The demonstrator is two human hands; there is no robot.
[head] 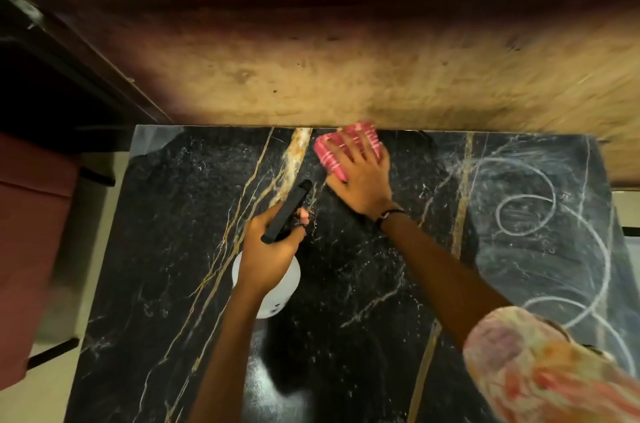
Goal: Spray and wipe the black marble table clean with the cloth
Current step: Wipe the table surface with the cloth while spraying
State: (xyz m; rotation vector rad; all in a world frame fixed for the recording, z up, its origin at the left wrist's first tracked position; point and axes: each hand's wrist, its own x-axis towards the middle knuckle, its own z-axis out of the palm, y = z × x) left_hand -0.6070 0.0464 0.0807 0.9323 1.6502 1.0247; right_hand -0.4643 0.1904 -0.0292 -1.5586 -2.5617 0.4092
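Observation:
The black marble table [363,277] has gold and white veins and fills the lower view. White chalk-like loops [540,215] mark its right side. My right hand [360,177] lies flat, fingers spread, pressing a folded pink cloth [332,152] onto the marble at the table's far edge. My left hand [273,249] holds a white spray bottle [277,294] by its black spray head [287,211], upright above the table's middle left, nozzle towards the cloth.
A worn wooden bed or bench side [346,69] runs along the table's far edge. A dark cabinet [52,83] and a reddish box [31,232] stand to the left over pale floor [90,249].

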